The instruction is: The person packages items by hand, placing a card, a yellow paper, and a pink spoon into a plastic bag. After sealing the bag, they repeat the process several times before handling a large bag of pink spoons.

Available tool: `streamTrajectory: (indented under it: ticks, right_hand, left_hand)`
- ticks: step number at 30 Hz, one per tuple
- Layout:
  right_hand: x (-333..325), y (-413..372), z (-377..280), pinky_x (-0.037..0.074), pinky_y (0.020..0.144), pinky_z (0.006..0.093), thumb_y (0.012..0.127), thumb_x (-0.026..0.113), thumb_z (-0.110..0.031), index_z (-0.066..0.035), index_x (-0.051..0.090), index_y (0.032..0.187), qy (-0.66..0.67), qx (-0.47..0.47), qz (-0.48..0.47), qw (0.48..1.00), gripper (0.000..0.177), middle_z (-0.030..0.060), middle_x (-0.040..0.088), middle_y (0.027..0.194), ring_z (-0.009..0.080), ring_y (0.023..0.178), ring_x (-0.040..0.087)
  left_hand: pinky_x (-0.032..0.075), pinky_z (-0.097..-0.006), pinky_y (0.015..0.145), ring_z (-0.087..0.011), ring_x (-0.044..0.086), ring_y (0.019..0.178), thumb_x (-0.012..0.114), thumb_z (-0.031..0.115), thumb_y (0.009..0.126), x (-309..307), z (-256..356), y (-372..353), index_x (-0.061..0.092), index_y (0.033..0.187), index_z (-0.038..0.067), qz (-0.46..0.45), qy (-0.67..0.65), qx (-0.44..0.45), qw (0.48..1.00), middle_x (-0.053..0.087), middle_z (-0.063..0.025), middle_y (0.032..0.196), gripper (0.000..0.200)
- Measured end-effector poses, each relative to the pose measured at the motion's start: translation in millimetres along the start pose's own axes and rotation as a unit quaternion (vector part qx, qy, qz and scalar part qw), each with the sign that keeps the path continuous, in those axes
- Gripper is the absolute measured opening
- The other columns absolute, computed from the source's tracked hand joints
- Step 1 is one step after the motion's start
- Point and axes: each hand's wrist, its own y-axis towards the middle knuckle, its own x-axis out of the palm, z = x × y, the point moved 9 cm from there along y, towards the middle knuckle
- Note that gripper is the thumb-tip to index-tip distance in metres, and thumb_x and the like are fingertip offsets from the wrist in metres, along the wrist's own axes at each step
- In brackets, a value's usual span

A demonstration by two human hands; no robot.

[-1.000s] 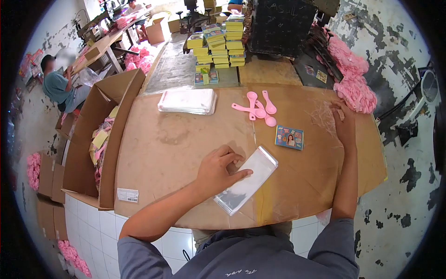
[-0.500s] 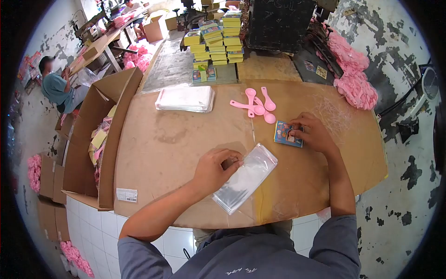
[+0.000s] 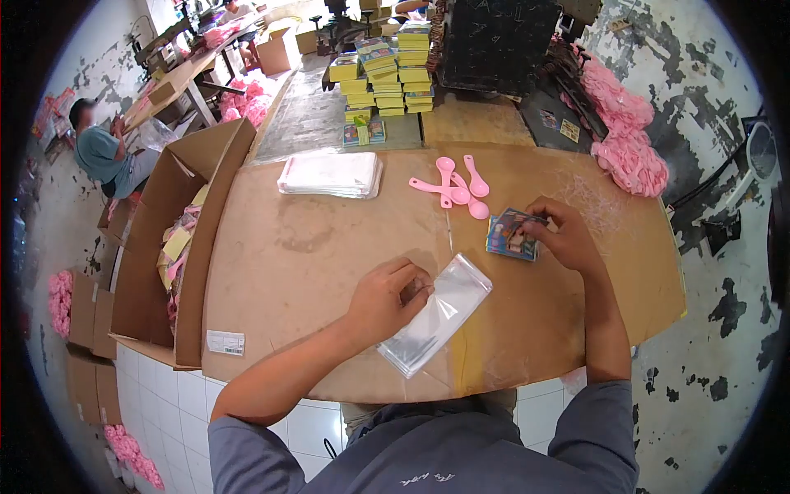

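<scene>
My left hand (image 3: 388,298) is closed in a pinch at the edge of a clear plastic bag (image 3: 440,317), which lies slanted on the cardboard table cover in front of me. To the right, my right hand (image 3: 564,235) grips a printed card (image 3: 527,222) between thumb and fingers. That card is tilted up over a small stack of blue cards (image 3: 499,240). Just beyond the stack lie several pink measuring spoons (image 3: 459,194), partly crossing one another. Farther back on the left rests a pile of clear plastic bags (image 3: 329,175).
An open carton (image 3: 188,329) with pink and yellow packed items stands at the left. Stacks of yellow-edged cards (image 3: 378,74) rise at the back. Pink bundles (image 3: 629,160) lie back right. A seated person (image 3: 107,152) works at far left.
My right hand has raised the top card, so it now sits at an angle above the stack. My left hand has barely moved at the bag.
</scene>
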Motion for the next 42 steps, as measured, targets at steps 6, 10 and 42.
streamTrajectory:
  ticks: [6, 10, 42]
  right_hand:
    - [79, -23, -74, 0.05, 0.084, 0.0337, 0.09, 0.07, -0.009, -0.003, 0.069, 0.106, 0.021, -0.132, -0.245, 0.96, 0.017, 0.009, 0.069, 0.099, 0.0214, 0.093, 0.065]
    - [93, -21, -50, 0.05, 0.084, 0.035, 0.092, 0.068, -0.011, -0.004, 0.07, 0.107, -0.11, -0.126, -0.23, 0.959, 0.017, 0.0091, 0.07, 0.101, 0.0233, 0.093, 0.066]
    - [127, -1, -60, 0.051, 0.071, 0.0285, 0.09, 0.072, -0.008, -0.006, 0.071, 0.116, 0.086, -0.095, -0.066, 0.99, 0.025, 0.0071, 0.071, 0.1, 0.0121, 0.085, 0.066]
  left_hand:
    - [0.051, -0.0348, 0.064, -0.0207, 0.063, 0.07, 0.069, 0.004, 0.085, 0, -9, -1, 0.065, 0.091, 0.004, -0.002, -0.051, -0.065, 0.997, 0.063, -0.0075, 0.082, 0.007]
    - [0.053, -0.0323, 0.068, -0.0161, 0.066, 0.078, 0.062, 0.001, 0.091, -3, -42, -7, 0.059, 0.1, 0.004, 0.034, -0.248, -0.115, 0.961, 0.068, -0.0083, 0.092, 0.01]
    - [0.055, -0.0228, 0.072, -0.01, 0.069, 0.084, 0.067, -0.001, 0.096, 7, -24, -8, 0.051, 0.136, -0.001, -0.011, -0.299, -0.143, 0.943, 0.074, -0.0122, 0.102, 0.043]
